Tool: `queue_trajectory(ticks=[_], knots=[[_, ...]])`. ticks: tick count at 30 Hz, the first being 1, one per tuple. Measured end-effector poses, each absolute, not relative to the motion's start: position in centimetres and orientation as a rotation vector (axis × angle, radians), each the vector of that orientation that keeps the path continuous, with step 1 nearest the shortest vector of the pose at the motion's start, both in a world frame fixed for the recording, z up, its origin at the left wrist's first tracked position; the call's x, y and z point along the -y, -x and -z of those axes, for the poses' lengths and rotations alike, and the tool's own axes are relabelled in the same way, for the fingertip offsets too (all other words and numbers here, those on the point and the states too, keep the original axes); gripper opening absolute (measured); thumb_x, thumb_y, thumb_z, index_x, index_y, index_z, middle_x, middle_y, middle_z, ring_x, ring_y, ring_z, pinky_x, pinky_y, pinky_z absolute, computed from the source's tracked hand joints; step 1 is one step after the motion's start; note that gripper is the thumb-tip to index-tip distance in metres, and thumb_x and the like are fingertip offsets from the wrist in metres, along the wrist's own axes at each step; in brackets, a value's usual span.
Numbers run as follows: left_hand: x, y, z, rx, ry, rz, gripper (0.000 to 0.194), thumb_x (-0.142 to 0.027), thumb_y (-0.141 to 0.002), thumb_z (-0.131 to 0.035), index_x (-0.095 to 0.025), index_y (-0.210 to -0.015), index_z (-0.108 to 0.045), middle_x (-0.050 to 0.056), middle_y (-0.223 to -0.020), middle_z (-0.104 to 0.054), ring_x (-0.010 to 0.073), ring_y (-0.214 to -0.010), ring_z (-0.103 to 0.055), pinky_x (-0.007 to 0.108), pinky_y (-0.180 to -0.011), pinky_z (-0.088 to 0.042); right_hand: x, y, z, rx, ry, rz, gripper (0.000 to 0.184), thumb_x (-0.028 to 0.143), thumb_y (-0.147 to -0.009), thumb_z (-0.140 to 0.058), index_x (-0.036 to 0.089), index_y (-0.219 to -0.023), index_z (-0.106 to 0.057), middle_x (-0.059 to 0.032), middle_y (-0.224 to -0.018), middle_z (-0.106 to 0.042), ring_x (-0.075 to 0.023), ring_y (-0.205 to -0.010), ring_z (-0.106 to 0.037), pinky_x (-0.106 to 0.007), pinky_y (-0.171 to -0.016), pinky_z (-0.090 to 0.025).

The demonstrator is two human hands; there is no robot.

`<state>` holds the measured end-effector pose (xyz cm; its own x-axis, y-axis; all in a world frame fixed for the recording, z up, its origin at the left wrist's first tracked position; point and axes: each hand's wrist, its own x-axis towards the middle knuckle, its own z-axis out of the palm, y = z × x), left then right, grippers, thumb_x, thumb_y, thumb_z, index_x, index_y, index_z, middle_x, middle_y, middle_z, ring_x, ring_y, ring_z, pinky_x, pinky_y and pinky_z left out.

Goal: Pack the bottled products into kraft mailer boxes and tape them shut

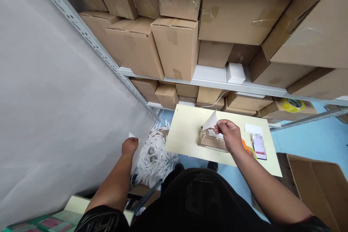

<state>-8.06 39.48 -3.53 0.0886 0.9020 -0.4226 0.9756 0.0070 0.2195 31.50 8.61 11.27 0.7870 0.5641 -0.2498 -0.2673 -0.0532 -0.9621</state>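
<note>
My right hand (230, 136) pinches a white paper label (210, 120) by its edge, with one corner pointing up. The label is just above a small brown cardboard box (212, 142) on the cream table (187, 127). Some white shows on the box's top too, partly hidden by my hand. My left hand (129, 146) is closed and held out to the left, away from the table. A small white strip of paper (132, 135) sticks out past its fingers, near the grey wall.
A heap of white paper strips (156, 156) lies on the blue floor left of the table. Beside my right forearm are a tape roll (252, 152) and a phone (259, 146). Shelves full of cartons (176, 47) rise behind. An open carton (318, 185) stands right.
</note>
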Motion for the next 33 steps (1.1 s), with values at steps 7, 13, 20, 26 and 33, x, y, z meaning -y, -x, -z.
queue_trajectory(ticks=[7, 13, 20, 26, 33], knots=[[-38.4, -0.3, 1.9, -1.745, -2.075, 0.266, 0.035, -0.040, -0.083, -0.060, -0.019, -0.104, -0.077, 0.018, -0.115, -0.076, 0.0368, -0.112, -0.068, 0.039, -0.086, -0.052, -7.3, -32.7, -11.4, 0.304, 1.484, -0.697, 0.034, 0.051, -0.073, -0.082, 0.020, -0.083, -0.073, -0.0039, -0.073, -0.073, -0.0194, -0.066, -0.070, -0.033, -0.063, -0.058], [-37.7, -6.9, -0.2, -1.642, -2.293, 0.254, 0.032, -0.032, -0.087, -0.053, -0.017, -0.104, -0.076, 0.020, -0.115, -0.075, 0.0354, -0.110, -0.069, 0.040, -0.086, -0.051, -5.9, -33.9, -11.7, 0.313, 1.478, -0.718, 0.032, 0.049, -0.073, -0.084, 0.019, -0.081, -0.074, -0.0042, -0.073, -0.074, -0.0192, -0.068, -0.069, -0.033, -0.065, -0.057], [-42.5, -2.6, 0.5, -1.876, -2.153, 0.522, 0.038, -0.023, -0.079, -0.061, -0.013, -0.113, -0.073, 0.025, -0.129, -0.068, 0.0382, -0.113, -0.068, 0.041, -0.082, -0.054, -4.8, -34.8, -11.6, 0.306, 1.495, -0.727, 0.029, 0.047, -0.076, -0.082, 0.020, -0.082, -0.075, -0.0048, -0.074, -0.075, -0.0177, -0.066, -0.067, -0.033, -0.066, -0.057], [-40.6, -3.6, 0.7, -1.606, -2.152, 0.308, 0.024, -0.037, -0.080, -0.064, -0.020, -0.093, -0.075, 0.015, -0.111, -0.077, 0.0347, -0.112, -0.069, 0.036, -0.086, -0.053, -4.3, -35.1, -10.6, 0.388, 1.528, -0.754, 0.033, 0.052, -0.076, -0.082, 0.020, -0.084, -0.076, -0.0043, -0.075, -0.075, -0.0186, -0.069, -0.068, -0.033, -0.069, -0.056], [-29.7, -15.3, -1.4, -0.847, -1.570, -0.013, 0.045, -0.060, -0.081, -0.067, -0.016, -0.090, -0.071, 0.010, -0.093, -0.076, 0.0205, -0.079, -0.071, 0.028, -0.065, -0.052, -3.9, -35.6, -10.3, 0.593, 1.705, -0.703, 0.023, 0.044, -0.078, -0.079, 0.022, -0.083, -0.079, -0.0037, -0.077, -0.074, -0.0184, -0.072, -0.066, -0.031, -0.068, -0.052]])
